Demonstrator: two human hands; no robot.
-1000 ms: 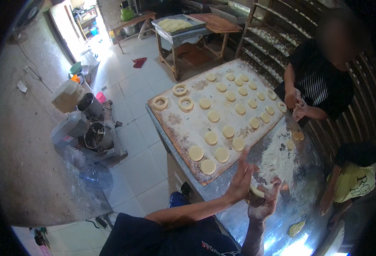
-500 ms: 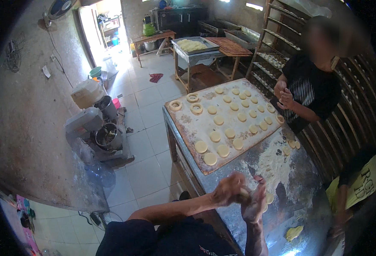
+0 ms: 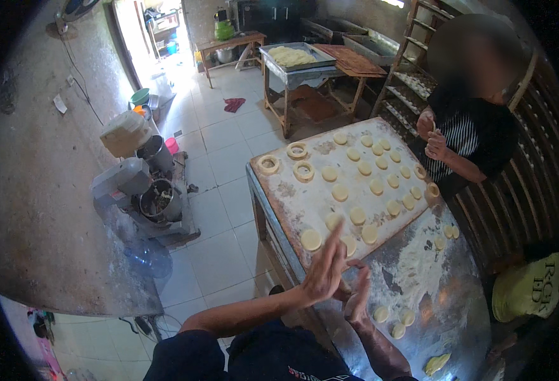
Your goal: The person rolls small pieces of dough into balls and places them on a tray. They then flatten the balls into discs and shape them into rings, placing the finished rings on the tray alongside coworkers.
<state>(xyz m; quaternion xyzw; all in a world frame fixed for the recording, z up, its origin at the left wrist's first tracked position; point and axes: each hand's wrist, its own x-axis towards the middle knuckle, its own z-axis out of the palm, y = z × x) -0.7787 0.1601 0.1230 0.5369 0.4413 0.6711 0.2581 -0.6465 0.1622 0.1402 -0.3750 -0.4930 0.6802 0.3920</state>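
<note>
Over the near part of the metal table (image 3: pixel 444 279), my left hand (image 3: pixel 326 270) is raised with its fingers stretched out toward the dough board. My right hand (image 3: pixel 357 298) faces it closely, palm turned inward and fingers apart, slightly cupped. Whether any dough lies between the palms is hidden. Flat round dough discs (image 3: pixel 357 216) are spread over the floured board (image 3: pixel 292 203) beyond my hands. Several dough rings (image 3: pixel 268 164) sit at its far left corner. To the right of my right hand, a small group of dough discs (image 3: pixel 381 314) rests on the metal.
A co-worker (image 3: pixel 463 127) stands at the board's right side, hands together. Another person in a yellow top (image 3: pixel 527 289) is at the lower right. Loose flour (image 3: pixel 413 254) and a dough scrap (image 3: pixel 437 364) lie on the table. Machines with metal bowls (image 3: pixel 161 199) stand at left.
My hands have shifted, the left now with its fingers straightened forward. The view has turned slightly, showing three discs beside my right hand. The co-worker's hands have moved slightly apart.
</note>
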